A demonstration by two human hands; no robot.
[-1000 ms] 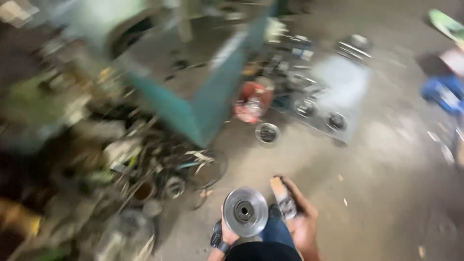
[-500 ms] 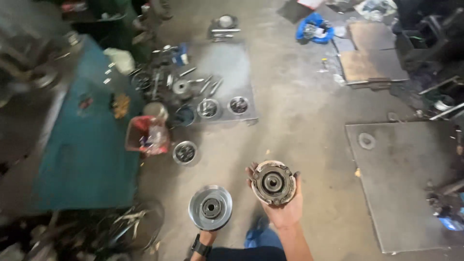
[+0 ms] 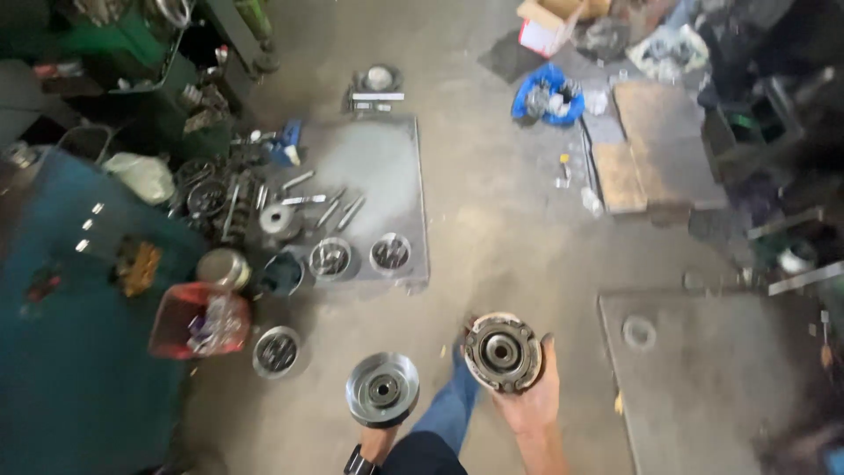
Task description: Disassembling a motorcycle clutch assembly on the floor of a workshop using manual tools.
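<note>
While the head camera looks straight down at a grey concrete workshop floor (image 3: 510,229), both hands are raised in the lower middle of the view, each carrying a round metal part. Left hand (image 3: 376,438): mostly hidden beneath a shiny silver grooved pulley wheel with a dark centre bore (image 3: 382,390); fingers cannot be seen, but the wheel sits on top of the hand, face up, so it is held from below. A dark wristband (image 3: 356,461) shows at that wrist. Right hand (image 3: 527,400): fingers curled up around the rim of a darker, rust-tinged round hub with a stepped centre bearing (image 3: 502,352), thumb on its right edge; face of hub turned up toward the camera. The two parts are near each other but not touching, hub slightly higher in the view. A blue-trousered leg (image 3: 453,406) shows between the hands.

Surroundings: flat grey metal sheet (image 3: 378,167) on the floor ahead-left, carrying loose steel rods and two small round tins filled with parts (image 3: 389,254). Just beside its near-left corner, a red plastic container of small pieces (image 3: 198,318) and another round tin (image 3: 277,351) on bare floor. Large teal-green machine body (image 3: 70,369) along the left edge. Second grey metal plate with a ring-shaped washer on it (image 3: 703,387) lies to the right. Blue bowl-like tub of parts (image 3: 547,97) and flat brown boards (image 3: 655,132) farther off, upper right.
</note>
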